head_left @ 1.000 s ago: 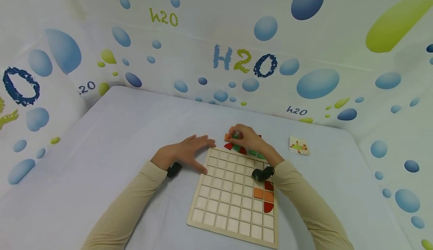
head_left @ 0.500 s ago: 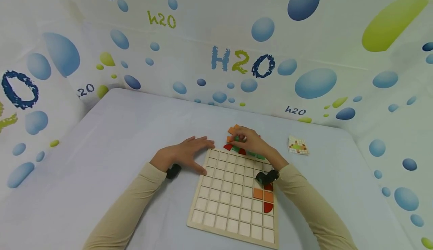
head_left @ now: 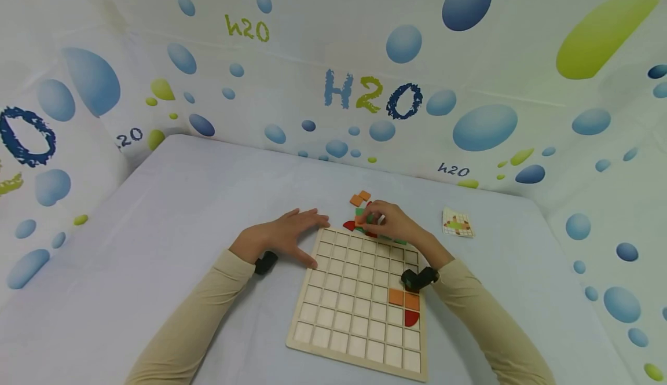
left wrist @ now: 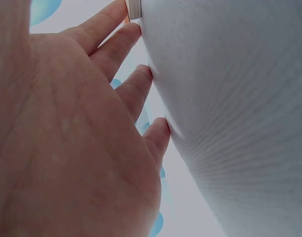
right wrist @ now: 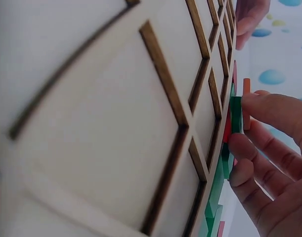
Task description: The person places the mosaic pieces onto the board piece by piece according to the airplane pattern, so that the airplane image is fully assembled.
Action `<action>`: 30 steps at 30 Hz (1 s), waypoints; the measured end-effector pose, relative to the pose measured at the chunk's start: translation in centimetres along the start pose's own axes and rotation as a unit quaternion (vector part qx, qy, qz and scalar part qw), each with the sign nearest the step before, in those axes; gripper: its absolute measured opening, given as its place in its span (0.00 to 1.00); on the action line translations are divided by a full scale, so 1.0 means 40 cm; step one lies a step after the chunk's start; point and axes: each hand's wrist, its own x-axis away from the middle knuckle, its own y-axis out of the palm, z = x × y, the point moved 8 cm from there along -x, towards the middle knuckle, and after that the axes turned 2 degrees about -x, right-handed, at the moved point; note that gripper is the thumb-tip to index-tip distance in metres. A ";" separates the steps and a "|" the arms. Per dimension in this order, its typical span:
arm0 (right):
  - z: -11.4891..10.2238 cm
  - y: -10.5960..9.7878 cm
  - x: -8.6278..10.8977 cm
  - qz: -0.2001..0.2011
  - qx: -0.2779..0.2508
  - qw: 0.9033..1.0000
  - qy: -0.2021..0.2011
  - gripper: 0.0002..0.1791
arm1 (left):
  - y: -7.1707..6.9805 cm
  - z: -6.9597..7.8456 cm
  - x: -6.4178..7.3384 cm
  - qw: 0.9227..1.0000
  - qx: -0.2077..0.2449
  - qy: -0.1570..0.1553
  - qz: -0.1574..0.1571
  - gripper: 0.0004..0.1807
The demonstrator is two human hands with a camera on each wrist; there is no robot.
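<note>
My right hand (head_left: 391,222) pinches a small orange square tile (right wrist: 246,87) between thumb and fingers, over a pile of green tiles (right wrist: 236,112) and red tiles beyond the board's far edge. Part of that pile is hidden behind the hand. The pale wooden grid board (head_left: 350,303) lies in front of me. Two orange tiles (head_left: 396,297) and a red rounded tile (head_left: 411,318) sit in its right-hand cells. My left hand (head_left: 283,235) rests with fingers spread at the board's far left corner, its fingertips on the cloth and at the board's edge.
Two loose orange tiles (head_left: 356,200) lie just past the pile. A small pattern card (head_left: 458,223) lies to the right, behind the board. White cloth (head_left: 208,188) covers the table, and a printed curtain (head_left: 292,55) hangs behind it.
My right hand has drawn a little toward me and to the right, with the orange tile in its fingers, uncovering the two loose orange tiles. The left hand stays in place.
</note>
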 end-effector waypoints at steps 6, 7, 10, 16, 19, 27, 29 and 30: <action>-0.001 0.000 0.016 -0.004 0.004 1.000 0.006 0.07 | 0.000 -0.007 0.001 1.000 -0.004 -0.006 0.000 0.48; -0.002 0.001 0.018 -0.003 0.004 1.000 0.003 0.07 | 0.000 -0.007 0.001 1.000 -0.003 -0.007 0.000 0.48; -0.005 0.002 0.027 -0.003 0.016 1.000 -0.008 0.07 | 0.000 -0.007 0.002 1.000 -0.003 -0.006 0.001 0.48; -0.006 -0.006 0.048 -0.002 0.024 1.000 0.009 0.08 | 0.001 -0.007 0.001 1.000 -0.005 -0.004 0.002 0.48; -0.010 -0.007 0.058 -0.005 0.019 1.000 0.014 0.08 | 0.001 -0.007 0.000 1.000 -0.006 -0.003 0.003 0.48; -0.014 -0.004 0.094 -0.017 -0.002 1.000 0.010 0.07 | 0.000 -0.007 0.000 1.000 -0.006 -0.002 0.002 0.48; -0.014 -0.005 0.101 -0.014 -0.005 1.000 0.007 0.08 | 0.001 -0.007 0.000 1.000 -0.006 -0.002 0.002 0.48; -0.015 -0.006 0.105 -0.012 -0.005 1.000 0.005 0.08 | 0.002 -0.007 0.000 1.000 -0.006 -0.002 0.002 0.48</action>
